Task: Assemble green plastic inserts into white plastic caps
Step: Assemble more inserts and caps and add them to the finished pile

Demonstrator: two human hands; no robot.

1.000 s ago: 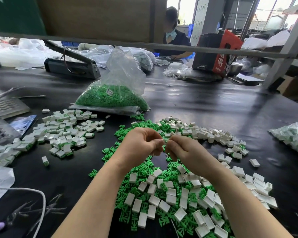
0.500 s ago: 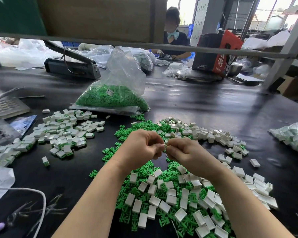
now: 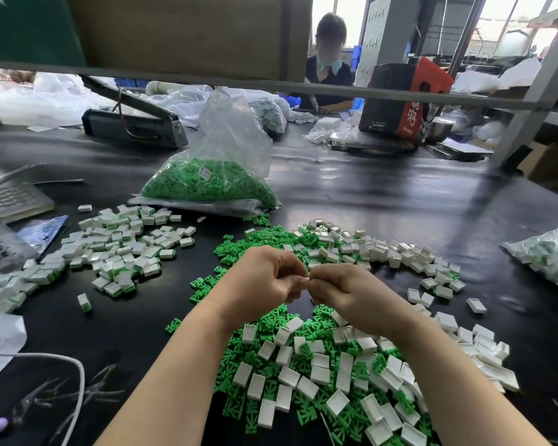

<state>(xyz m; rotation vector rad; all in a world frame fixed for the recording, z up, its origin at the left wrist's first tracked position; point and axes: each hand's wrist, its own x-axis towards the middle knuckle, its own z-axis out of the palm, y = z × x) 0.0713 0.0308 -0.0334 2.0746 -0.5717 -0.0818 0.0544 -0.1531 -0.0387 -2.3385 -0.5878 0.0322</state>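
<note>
Both curled hands have closed together, left hand point(image 3: 264, 278) and right hand point(image 3: 345, 292) pinching something hidden, above loose green plastic inserts point(image 3: 271, 320) and white rectangular plastic caps point(image 3: 319, 368); finished pieces point(image 3: 116, 252) lie far left, many remain.

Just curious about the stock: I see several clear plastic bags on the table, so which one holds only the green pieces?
The upright bag of green inserts behind the loose piles; the bag at the right edge holds mostly white pieces.

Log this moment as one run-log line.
left hand: fingers curled, pinching, part hidden | right hand: same, fingertips meeting left | below: mixed pile of green inserts and white caps | table-left: finished pieces | phase: pressing together
</note>
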